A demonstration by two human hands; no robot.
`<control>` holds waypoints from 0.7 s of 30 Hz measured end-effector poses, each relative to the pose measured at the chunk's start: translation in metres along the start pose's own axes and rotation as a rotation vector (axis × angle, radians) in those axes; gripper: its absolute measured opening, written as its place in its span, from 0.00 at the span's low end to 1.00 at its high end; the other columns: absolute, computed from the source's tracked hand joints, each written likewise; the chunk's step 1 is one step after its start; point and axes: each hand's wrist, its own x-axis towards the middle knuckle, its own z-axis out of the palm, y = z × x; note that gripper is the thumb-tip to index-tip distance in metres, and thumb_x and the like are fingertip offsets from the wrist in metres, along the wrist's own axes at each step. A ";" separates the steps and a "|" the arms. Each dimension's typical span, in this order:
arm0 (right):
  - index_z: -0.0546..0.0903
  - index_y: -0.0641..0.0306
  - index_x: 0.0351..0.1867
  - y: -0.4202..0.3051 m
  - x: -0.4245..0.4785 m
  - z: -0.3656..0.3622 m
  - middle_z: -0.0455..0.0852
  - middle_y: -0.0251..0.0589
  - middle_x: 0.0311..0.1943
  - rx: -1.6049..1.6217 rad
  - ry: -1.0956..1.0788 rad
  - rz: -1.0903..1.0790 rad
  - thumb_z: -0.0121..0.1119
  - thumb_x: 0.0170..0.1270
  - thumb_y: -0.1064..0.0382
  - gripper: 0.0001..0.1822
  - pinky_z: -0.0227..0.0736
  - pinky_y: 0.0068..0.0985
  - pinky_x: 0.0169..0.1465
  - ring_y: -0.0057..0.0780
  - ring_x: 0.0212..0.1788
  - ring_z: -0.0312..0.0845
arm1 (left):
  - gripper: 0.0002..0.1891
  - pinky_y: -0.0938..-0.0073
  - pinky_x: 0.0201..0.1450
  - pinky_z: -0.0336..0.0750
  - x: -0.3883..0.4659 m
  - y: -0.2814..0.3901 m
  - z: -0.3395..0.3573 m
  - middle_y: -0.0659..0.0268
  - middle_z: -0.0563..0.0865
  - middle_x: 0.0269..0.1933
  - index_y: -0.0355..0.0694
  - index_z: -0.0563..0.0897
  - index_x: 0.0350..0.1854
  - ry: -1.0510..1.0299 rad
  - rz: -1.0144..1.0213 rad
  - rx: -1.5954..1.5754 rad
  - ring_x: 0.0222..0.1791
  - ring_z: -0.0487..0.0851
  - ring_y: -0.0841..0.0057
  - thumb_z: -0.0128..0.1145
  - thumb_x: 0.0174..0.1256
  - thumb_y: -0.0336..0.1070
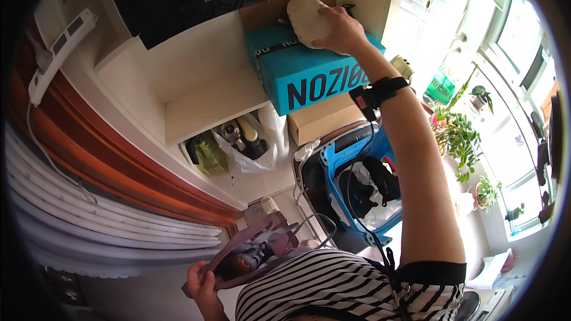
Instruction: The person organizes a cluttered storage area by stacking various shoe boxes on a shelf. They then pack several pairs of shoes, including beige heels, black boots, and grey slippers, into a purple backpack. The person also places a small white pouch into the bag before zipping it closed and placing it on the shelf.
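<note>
My right hand (341, 31) grips a flat cream padded item (308, 15) with a wavy edge; its exact kind is unclear. It is held over the top of a turquoise cardboard box (276, 60) that bears large dark writing. That box rests on a plain brown cardboard box (328, 118). Low in front of me, my left hand (203, 283) holds the rim of a mauve fabric bag (267, 240). Grey and brown soft things (247, 256) show inside the bag, partly hidden by its side.
A blue plastic crate (330, 174) holding black items stands on a dark chair (312, 169). White shelving (209, 102) holds bagged bottles (243, 136). A black box (187, 0) juts out above. Stacked mattresses (111, 218) line the left; potted plants (464, 138) stand by the window.
</note>
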 end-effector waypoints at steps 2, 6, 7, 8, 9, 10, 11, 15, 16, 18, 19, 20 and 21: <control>0.76 0.51 0.63 0.026 0.017 -0.010 0.79 0.47 0.58 0.167 -0.008 0.054 0.77 0.40 0.48 0.43 0.74 0.35 0.60 0.44 0.58 0.78 | 0.18 0.78 0.38 0.77 -0.012 0.011 0.016 0.61 0.84 0.36 0.36 0.71 0.59 0.034 -0.010 0.000 0.34 0.82 0.77 0.52 0.68 0.27; 0.80 0.61 0.58 0.101 0.040 -0.021 0.85 0.45 0.51 0.800 -0.042 0.378 0.70 0.53 0.57 0.29 0.78 0.32 0.53 0.39 0.51 0.82 | 0.17 0.79 0.35 0.77 -0.021 0.014 0.026 0.62 0.83 0.35 0.37 0.72 0.59 0.072 -0.064 0.024 0.32 0.82 0.77 0.53 0.69 0.29; 0.81 0.63 0.57 0.100 0.038 -0.020 0.84 0.46 0.51 0.691 -0.182 0.416 0.68 0.56 0.55 0.27 0.76 0.34 0.55 0.37 0.52 0.81 | 0.17 0.80 0.35 0.77 -0.023 0.013 0.031 0.62 0.83 0.35 0.37 0.72 0.59 0.103 -0.059 -0.037 0.32 0.82 0.78 0.53 0.69 0.29; 0.82 0.63 0.55 0.092 0.040 -0.009 0.85 0.45 0.50 0.660 -0.223 0.629 0.65 0.59 0.45 0.28 0.75 0.35 0.54 0.36 0.51 0.80 | 0.17 0.81 0.34 0.77 -0.026 0.011 0.037 0.62 0.83 0.35 0.38 0.72 0.58 0.133 -0.054 -0.098 0.31 0.81 0.79 0.53 0.69 0.29; 0.82 0.63 0.54 0.086 0.039 -0.004 0.85 0.44 0.50 0.661 -0.266 0.653 0.64 0.60 0.41 0.30 0.74 0.35 0.52 0.35 0.50 0.80 | 0.16 0.82 0.33 0.76 -0.027 0.011 0.042 0.63 0.83 0.34 0.38 0.72 0.58 0.162 -0.051 -0.155 0.30 0.81 0.80 0.54 0.69 0.30; 0.82 0.63 0.54 0.081 0.036 -0.001 0.85 0.44 0.50 0.661 -0.310 0.676 0.63 0.60 0.38 0.32 0.74 0.34 0.51 0.34 0.50 0.80 | 0.16 0.81 0.33 0.77 -0.027 0.009 0.041 0.63 0.82 0.35 0.38 0.72 0.58 0.161 -0.059 -0.160 0.31 0.81 0.80 0.53 0.69 0.30; 0.82 0.62 0.54 0.079 0.036 0.004 0.85 0.43 0.49 0.661 -0.354 0.699 0.62 0.60 0.35 0.34 0.73 0.34 0.50 0.33 0.49 0.80 | 0.16 0.81 0.33 0.77 -0.026 0.003 0.035 0.63 0.82 0.35 0.38 0.72 0.58 0.160 -0.068 -0.165 0.31 0.81 0.80 0.53 0.70 0.30; 0.83 0.60 0.53 0.078 0.035 -0.017 0.85 0.41 0.47 0.712 -0.440 0.784 0.71 0.51 0.34 0.37 0.69 0.32 0.45 0.32 0.44 0.78 | 0.14 0.78 0.34 0.77 -0.026 -0.008 0.023 0.63 0.81 0.36 0.38 0.72 0.57 0.085 -0.086 -0.161 0.31 0.81 0.78 0.51 0.71 0.29; 0.83 0.60 0.53 0.073 0.036 -0.014 0.85 0.42 0.47 0.718 -0.456 0.766 0.72 0.50 0.35 0.37 0.70 0.32 0.45 0.33 0.45 0.79 | 0.14 0.78 0.34 0.77 -0.030 -0.009 0.026 0.64 0.81 0.36 0.37 0.72 0.57 0.110 -0.072 -0.167 0.31 0.81 0.78 0.51 0.71 0.29; 0.82 0.61 0.53 0.065 0.038 -0.011 0.85 0.42 0.47 0.729 -0.484 0.732 0.74 0.48 0.36 0.37 0.70 0.33 0.47 0.35 0.47 0.79 | 0.13 0.79 0.35 0.76 -0.037 -0.011 0.037 0.65 0.80 0.35 0.37 0.72 0.56 0.153 -0.044 -0.180 0.31 0.79 0.79 0.50 0.71 0.29; 0.82 0.61 0.53 0.062 0.038 -0.012 0.85 0.42 0.46 0.720 -0.468 0.713 0.74 0.48 0.38 0.36 0.71 0.35 0.48 0.36 0.47 0.80 | 0.13 0.80 0.35 0.75 -0.038 -0.011 0.034 0.65 0.80 0.35 0.37 0.73 0.56 0.155 0.007 -0.051 0.32 0.79 0.79 0.50 0.72 0.29; 0.81 0.62 0.53 0.059 0.037 -0.012 0.85 0.43 0.46 0.712 -0.453 0.694 0.74 0.49 0.39 0.35 0.71 0.36 0.49 0.37 0.48 0.80 | 0.13 0.80 0.36 0.75 -0.039 -0.012 0.030 0.65 0.80 0.35 0.37 0.73 0.56 0.157 0.057 0.078 0.32 0.79 0.80 0.50 0.72 0.30; 0.81 0.62 0.53 0.058 0.035 -0.015 0.86 0.43 0.45 0.698 -0.435 0.679 0.75 0.49 0.41 0.35 0.71 0.37 0.51 0.38 0.49 0.81 | 0.12 0.81 0.36 0.74 -0.039 -0.014 0.026 0.65 0.80 0.35 0.37 0.73 0.56 0.152 0.103 0.206 0.32 0.79 0.81 0.50 0.72 0.30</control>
